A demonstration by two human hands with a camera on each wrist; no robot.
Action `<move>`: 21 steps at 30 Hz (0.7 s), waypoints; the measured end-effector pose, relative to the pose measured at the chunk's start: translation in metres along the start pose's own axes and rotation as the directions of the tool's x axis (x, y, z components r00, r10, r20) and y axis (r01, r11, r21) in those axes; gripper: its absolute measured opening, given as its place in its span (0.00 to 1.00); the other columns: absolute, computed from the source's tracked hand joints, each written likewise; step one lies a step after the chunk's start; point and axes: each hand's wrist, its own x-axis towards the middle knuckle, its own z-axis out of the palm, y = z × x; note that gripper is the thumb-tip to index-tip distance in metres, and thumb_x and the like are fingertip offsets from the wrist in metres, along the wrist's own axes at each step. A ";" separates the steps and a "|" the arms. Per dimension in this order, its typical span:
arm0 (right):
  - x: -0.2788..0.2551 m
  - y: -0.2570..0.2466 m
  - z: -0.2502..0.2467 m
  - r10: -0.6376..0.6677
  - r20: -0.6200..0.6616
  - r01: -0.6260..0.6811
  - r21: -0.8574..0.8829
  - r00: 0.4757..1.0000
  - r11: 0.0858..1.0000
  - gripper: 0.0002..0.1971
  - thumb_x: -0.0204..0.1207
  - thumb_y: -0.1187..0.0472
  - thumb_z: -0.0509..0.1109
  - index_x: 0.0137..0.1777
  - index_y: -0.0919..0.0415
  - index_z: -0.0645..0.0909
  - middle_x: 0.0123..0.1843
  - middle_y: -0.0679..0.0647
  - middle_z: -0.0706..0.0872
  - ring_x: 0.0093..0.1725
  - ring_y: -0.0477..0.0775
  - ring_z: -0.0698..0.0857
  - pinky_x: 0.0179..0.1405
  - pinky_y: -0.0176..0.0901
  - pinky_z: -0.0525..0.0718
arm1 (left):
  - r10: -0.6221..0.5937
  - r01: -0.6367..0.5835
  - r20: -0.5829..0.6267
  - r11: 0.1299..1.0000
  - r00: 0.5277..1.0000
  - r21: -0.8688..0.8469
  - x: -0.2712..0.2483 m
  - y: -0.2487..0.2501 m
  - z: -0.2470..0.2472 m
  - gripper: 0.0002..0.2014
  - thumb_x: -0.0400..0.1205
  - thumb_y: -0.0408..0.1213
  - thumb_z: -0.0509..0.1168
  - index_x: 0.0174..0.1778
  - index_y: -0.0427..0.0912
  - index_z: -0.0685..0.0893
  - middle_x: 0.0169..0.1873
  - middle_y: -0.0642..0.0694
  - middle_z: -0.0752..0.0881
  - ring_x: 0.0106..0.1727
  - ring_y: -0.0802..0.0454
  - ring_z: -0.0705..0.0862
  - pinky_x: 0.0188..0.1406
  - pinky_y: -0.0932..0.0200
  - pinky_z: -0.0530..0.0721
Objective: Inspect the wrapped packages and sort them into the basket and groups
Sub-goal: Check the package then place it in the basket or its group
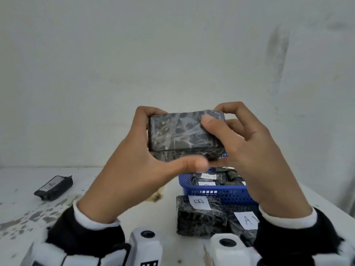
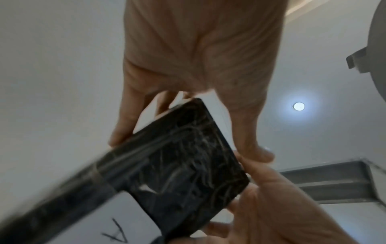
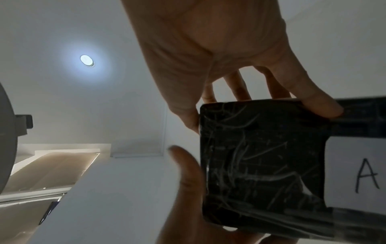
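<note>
Both hands, left hand (image 1: 134, 158) and right hand (image 1: 247, 150), grasp the wrapped package (image 1: 184, 135) mid-frame, above the basket (image 1: 215, 194). Label "A" faces down; misreading risks wrong group.

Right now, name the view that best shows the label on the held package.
Right wrist: the white label reads a clear "A". Left wrist shows the label cropped and blurred. Head shows only the held package, label hidden.

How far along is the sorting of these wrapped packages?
Done: one A package lies apart on the left. In hand: both hands, left hand and right hand, hold a package labelled A underneath. Left: packages in the blue basket and two before it.
</note>
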 end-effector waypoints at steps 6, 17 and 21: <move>-0.004 -0.003 -0.011 -0.100 -0.027 0.100 0.024 0.995 0.995 0.11 0.73 0.44 0.73 0.56 0.37 0.85 0.54 0.43 0.91 0.53 0.48 0.91 0.54 0.54 0.91 | 0.027 -0.027 -0.146 1.000 0.989 0.006 0.004 -0.011 -0.008 0.31 0.54 0.57 0.81 0.46 0.56 0.72 0.47 0.63 0.86 0.42 0.59 0.89 0.39 0.51 0.90; -0.033 0.032 -0.073 0.220 0.140 -0.223 0.004 0.965 0.975 0.42 0.75 0.63 0.75 0.81 0.31 0.60 0.71 0.49 0.84 0.65 0.49 0.87 0.48 0.37 0.89 | -0.418 0.298 -0.056 0.731 0.907 -0.614 -0.026 -0.006 -0.002 0.43 0.62 0.49 0.82 0.63 0.22 0.77 0.48 0.31 0.91 0.47 0.40 0.92 0.36 0.55 0.90; -0.067 0.048 -0.086 0.368 0.099 -0.378 0.109 0.924 0.919 0.45 0.73 0.67 0.76 0.81 0.30 0.60 0.66 0.49 0.89 0.61 0.58 0.90 0.43 0.56 0.92 | -0.511 0.427 0.015 0.702 0.860 -0.571 -0.048 -0.004 0.010 0.38 0.67 0.47 0.77 0.71 0.40 0.73 0.54 0.36 0.89 0.46 0.39 0.92 0.41 0.46 0.91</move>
